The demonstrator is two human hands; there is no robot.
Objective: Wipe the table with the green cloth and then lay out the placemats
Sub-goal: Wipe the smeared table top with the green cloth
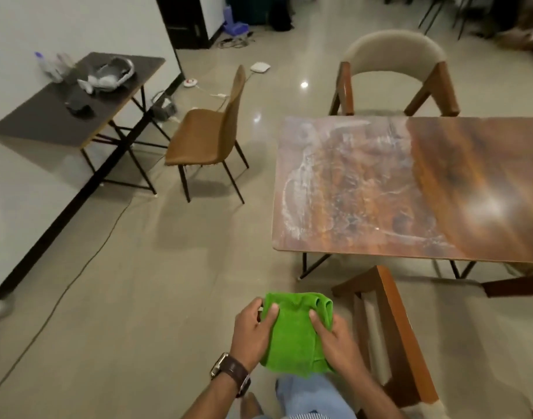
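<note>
Both hands hold the folded green cloth (292, 331) in front of the body, short of the wooden table (410, 189). The left hand (253, 334) grips its left edge, thumb on top, fingers curled beneath. The right hand (334, 340) clamps the right side, thumb pressed along the fabric; its fingers seem tucked underneath, mostly hidden. Streaky smears cover the tabletop's left half, beyond the fingertips.

A glossy wooden table (410, 189) is standing at the right, its left half showing whitish smears and its right half catching a bright glare. Nothing is lying on it. At the far left, a dark side table (47, 116) is carrying a white-and-grey headset (111, 75), a small black object (78, 105) and some blurred bottles (52, 63) at its far edge.
</note>
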